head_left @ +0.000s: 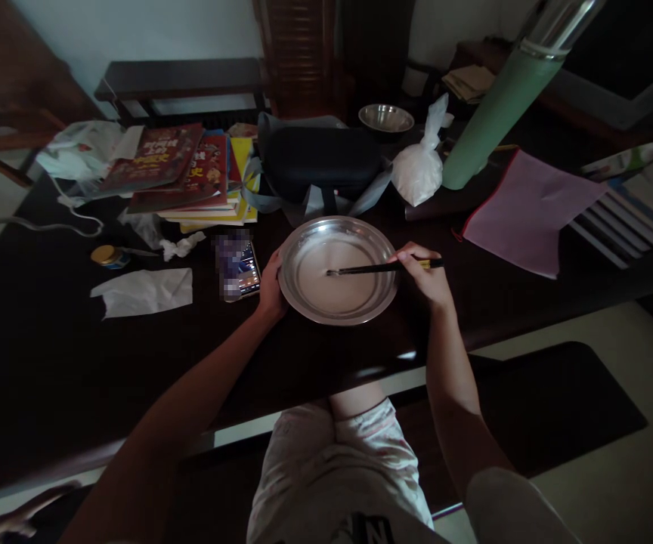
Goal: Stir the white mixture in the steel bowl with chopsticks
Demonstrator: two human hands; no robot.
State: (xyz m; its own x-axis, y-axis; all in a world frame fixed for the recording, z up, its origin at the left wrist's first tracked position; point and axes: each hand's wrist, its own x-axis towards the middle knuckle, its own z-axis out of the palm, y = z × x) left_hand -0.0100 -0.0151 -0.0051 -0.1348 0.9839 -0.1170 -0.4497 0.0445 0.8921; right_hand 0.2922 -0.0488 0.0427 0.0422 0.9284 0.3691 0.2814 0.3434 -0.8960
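A shiny metal bowl (338, 316) with a wide rim stands near the table's front edge. Inside it lies a cloudy, whitish liquid (326, 291). My left hand (273, 287) grips the bowl's left side, its fingers partly hidden by the rim. Dark chopsticks (369, 268) with yellowish ends are held in my right hand (425, 276), over the bowl's right rim. Their tips reach into the liquid near the middle of the bowl. Just left of my left hand is a phone (241, 264) with its screen lit.
Behind the bowl are a black case (320, 159), a tied bag of white powder (419, 172) and a tall green flask (502, 113). Books (179, 174), a tissue (145, 292) and a small jar (109, 257) lie left. A pink folder (533, 208) lies right; another metal bowl (386, 119) sits farther back.
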